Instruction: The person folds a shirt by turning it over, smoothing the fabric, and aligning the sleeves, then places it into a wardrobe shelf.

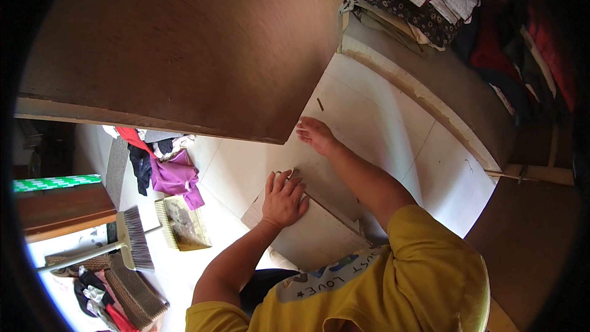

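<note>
My left hand (285, 199) lies over the far edge of a pale wooden box (318, 235), possibly a drawer or low stool, standing close to my body. Its fingers are spread and reach past that edge, and a small thin piece (292, 173) sticks up by the fingertips. My right hand (316, 135) is raised beside the lower corner of a brown wooden cabinet door (198, 50). The fingers there are apart and I see nothing held; whether the fingertips touch the door cannot be told.
Folded clothes (405, 4) lie in the cabinet (415, 69) at upper right. A dark sliver (320, 104) lies on the tiled floor (373, 115). Leftward are a purple garment (173, 175) among clothes, a dustpan (184, 223), a broom (133, 240) and a woven basket (133, 290) holding clothes.
</note>
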Action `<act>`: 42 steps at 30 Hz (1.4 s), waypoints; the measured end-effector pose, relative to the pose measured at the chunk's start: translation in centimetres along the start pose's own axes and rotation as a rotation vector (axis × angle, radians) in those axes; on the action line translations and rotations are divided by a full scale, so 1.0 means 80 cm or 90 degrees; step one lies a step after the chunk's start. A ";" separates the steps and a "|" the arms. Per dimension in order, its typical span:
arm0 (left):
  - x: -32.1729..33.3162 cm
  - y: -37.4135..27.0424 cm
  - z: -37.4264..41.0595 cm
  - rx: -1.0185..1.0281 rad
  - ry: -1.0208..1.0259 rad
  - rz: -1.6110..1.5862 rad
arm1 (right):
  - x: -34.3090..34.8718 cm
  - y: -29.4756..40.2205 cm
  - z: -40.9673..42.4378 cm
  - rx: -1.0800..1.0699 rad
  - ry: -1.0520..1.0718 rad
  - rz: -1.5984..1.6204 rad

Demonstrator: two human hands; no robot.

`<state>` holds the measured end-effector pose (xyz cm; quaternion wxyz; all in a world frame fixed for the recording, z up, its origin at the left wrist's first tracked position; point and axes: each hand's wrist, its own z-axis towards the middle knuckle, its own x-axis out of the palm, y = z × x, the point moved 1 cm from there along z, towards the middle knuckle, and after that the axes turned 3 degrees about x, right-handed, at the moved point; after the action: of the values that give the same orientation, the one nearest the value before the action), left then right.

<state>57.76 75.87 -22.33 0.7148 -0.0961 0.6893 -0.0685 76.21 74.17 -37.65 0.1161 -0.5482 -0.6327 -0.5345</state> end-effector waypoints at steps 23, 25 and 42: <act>0.013 0.001 0.004 0.048 -0.024 0.002 | -0.042 0.028 -0.138 0.185 0.143 -0.742; 0.019 -0.009 0.004 0.067 -0.038 0.056 | -0.133 0.016 -0.181 -0.046 0.232 -1.074; 0.010 -0.006 0.003 0.082 -0.005 0.104 | -0.399 0.274 -0.586 0.694 -0.232 -1.737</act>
<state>58.06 75.25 -23.01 0.7255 0.0063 0.6861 -0.0536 85.45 14.51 -30.18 -0.3567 0.5085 -0.7703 0.1445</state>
